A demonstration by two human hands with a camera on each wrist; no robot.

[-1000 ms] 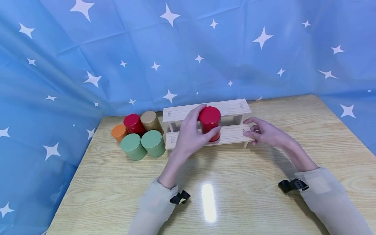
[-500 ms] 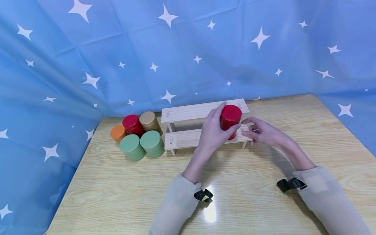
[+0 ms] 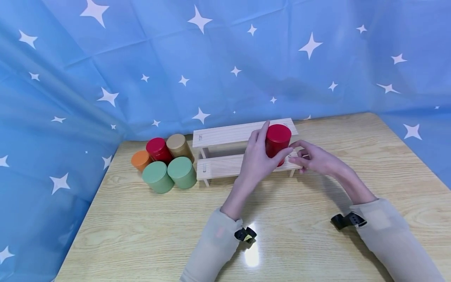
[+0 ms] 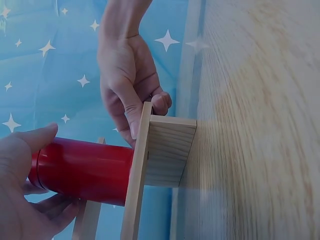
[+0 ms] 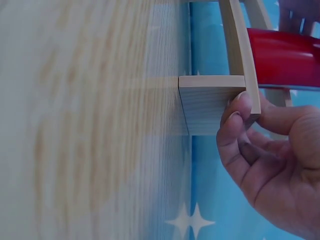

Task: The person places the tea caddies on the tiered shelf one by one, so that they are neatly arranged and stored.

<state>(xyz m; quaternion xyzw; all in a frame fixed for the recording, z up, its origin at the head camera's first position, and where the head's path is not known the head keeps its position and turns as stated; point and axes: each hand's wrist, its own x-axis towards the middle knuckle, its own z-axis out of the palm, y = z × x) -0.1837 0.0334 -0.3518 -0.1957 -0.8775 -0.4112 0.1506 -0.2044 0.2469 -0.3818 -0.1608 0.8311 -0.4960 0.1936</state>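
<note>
The left hand [image 3: 258, 160] curls around a glossy red cylindrical tin [image 3: 277, 140] with a flat lid, standing upright on the wooden rack's [image 3: 225, 165] lower shelf. Just right, the right hand [image 3: 317, 158] pinches that shelf's end.

Bright, even overhead light — glare patch on the table [image 3: 251, 250] — blurry wrist views.

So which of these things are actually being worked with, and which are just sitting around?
In use:
- red tin, gripped by the left hand, standing on the lower step
- wooden step shelf, its right end pinched by the right hand

Lying about:
- cluster of five tins left of the shelf
- table
- starry blue cloth
</note>
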